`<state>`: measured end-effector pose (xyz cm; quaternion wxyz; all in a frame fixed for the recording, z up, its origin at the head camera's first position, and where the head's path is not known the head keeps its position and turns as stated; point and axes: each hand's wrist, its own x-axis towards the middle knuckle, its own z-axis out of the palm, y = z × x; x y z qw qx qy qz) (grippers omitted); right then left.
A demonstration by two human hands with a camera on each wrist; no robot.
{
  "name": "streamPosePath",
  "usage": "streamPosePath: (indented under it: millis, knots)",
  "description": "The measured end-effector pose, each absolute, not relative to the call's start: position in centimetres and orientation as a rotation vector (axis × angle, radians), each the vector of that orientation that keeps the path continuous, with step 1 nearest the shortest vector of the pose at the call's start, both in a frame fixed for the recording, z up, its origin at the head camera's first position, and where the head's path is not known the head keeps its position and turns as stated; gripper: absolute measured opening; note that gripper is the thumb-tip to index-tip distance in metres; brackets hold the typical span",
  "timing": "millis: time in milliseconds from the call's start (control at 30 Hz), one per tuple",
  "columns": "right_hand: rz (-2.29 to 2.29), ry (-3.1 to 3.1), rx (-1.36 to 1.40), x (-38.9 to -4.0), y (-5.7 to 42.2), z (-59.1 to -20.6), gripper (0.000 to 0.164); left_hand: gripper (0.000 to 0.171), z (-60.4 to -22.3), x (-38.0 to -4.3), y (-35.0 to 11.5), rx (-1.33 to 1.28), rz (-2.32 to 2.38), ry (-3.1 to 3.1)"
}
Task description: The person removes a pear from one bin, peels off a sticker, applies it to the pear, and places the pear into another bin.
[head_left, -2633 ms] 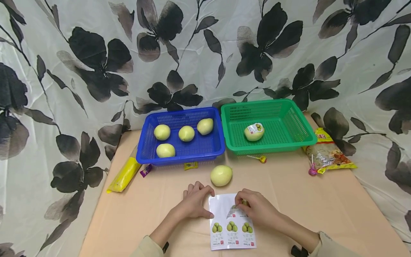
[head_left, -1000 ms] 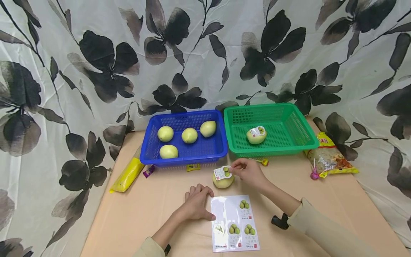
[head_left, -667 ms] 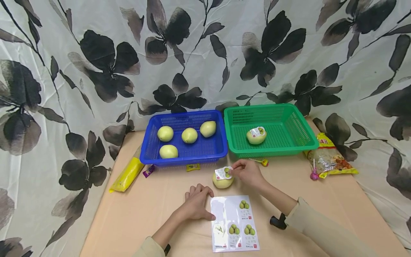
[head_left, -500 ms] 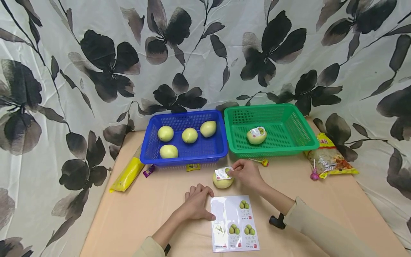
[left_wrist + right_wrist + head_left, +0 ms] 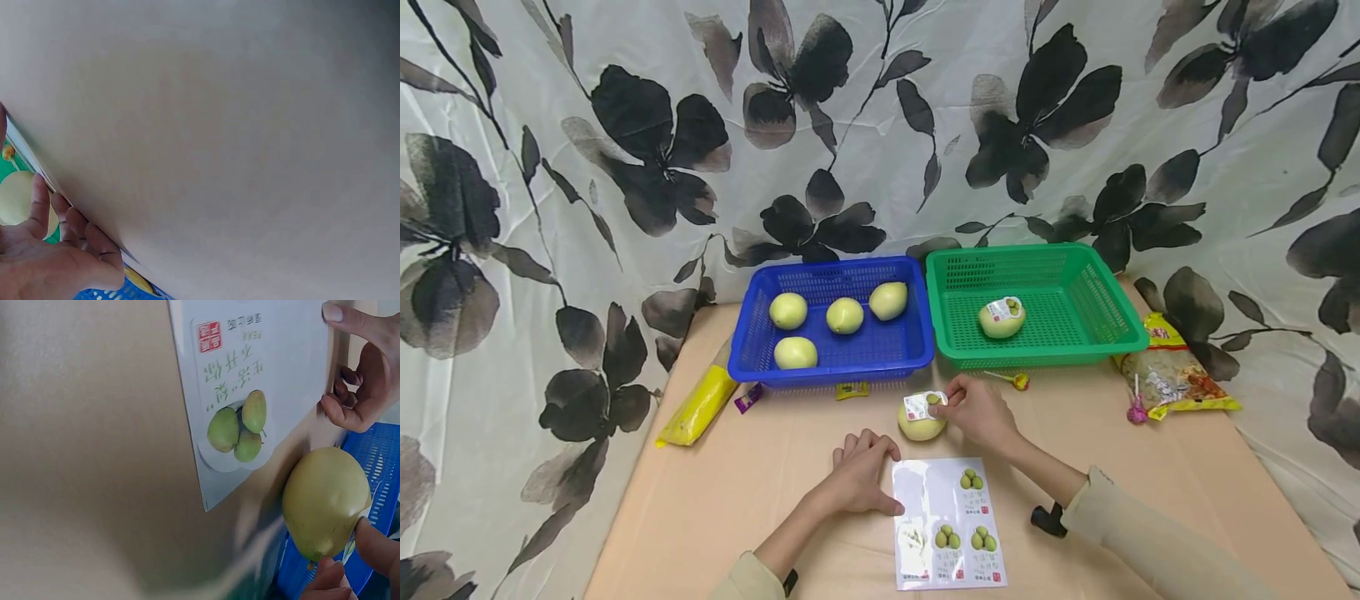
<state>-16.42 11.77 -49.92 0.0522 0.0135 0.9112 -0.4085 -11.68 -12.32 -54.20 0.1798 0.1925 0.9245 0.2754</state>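
Note:
My right hand (image 5: 981, 410) pinches the right end of a white pear-printed sticker (image 5: 917, 407), which lies over the top of a pale yellow-green pear (image 5: 921, 429) on the table. In the right wrist view, the thumb (image 5: 375, 545) is at the sticker and another fingertip is beside the stem end of the pear (image 5: 325, 500). Below the pear lies a sticker sheet (image 5: 925, 483) with several printed labels and some bare spots. My left hand (image 5: 859, 475) rests at the sheet's left edge, thumb on the paper and fingers spread on the table.
Behind stand a blue basket (image 5: 865, 358) with several pears and a green basket (image 5: 1075, 342) holding one labelled pear (image 5: 1002, 321). Around them lie a yellow packet (image 5: 700, 404), small candies (image 5: 852, 390), lollipops (image 5: 1019, 381) and a snack bag (image 5: 1180, 375).
My right hand has peeled the sticker off the sheet and brought it up onto the pear, where its free end now lies lower. My left hand has stayed at the sheet.

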Motion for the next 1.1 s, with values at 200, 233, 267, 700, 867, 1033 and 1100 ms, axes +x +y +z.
streamPosePath:
  millis: [200,233,267,700,867,1033,1100]
  knots:
    - [-1.23,2.802,-0.032,-16.3,12.2,-50.3,0.042,0.067,-54.2,-11.7,-12.3,0.545,0.777,2.61]
    - [-1.245,2.813,-0.068,-16.3,12.3,-50.5,0.042,0.067,-54.2,-11.7,-12.3,0.545,0.777,2.609]
    - [-1.263,2.825,-0.108,-16.3,12.3,-50.6,0.04,0.067,-54.2,-11.7,-12.2,0.546,0.777,2.61]
    - [-1.336,2.812,-0.235,-16.2,12.3,-51.3,0.018,0.065,-53.2,-12.6,-12.4,0.556,0.786,2.571]
    - [-1.355,2.792,-0.265,-16.0,12.3,-51.2,0.018,0.072,-52.7,-14.0,-12.2,0.495,0.933,2.636]
    - [-1.359,2.802,-0.267,-15.8,12.4,-51.6,0.019,0.085,-53.0,-16.0,-10.9,0.599,1.159,2.665]
    - [-1.367,2.805,-0.303,-15.8,12.5,-51.8,0.02,0.082,-53.2,-16.8,-10.4,0.681,1.169,2.661]
